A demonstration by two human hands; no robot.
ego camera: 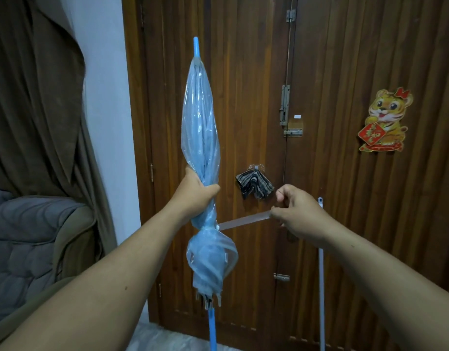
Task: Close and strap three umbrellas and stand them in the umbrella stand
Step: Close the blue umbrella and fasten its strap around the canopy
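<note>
The blue umbrella (202,173) stands upright in the middle of the view, tip up and shaft running down past the bottom edge, its clear-blue canopy folded and twisted around the ribs. It looks light and easy to hold one-handed, but the plastic skin is probably slick and springy, so it will likely try to unwind unless it is squeezed at the narrow waist just above where the strap is sewn on; the stiff shaft would be the other safe place to take it. The left hand (197,196) grips that waist, fingers curled fully round the bunched canopy. To the right of the umbrella, the right hand (298,214) pinches the free end of the strap (243,220) between thumb and fingertips and draws it out taut sideways, the other fingers loosely curled. Behind the umbrella stands a wooden door (345,72), with a small striped cloth (254,184) hanging on it. No umbrella stand is in view.
</note>
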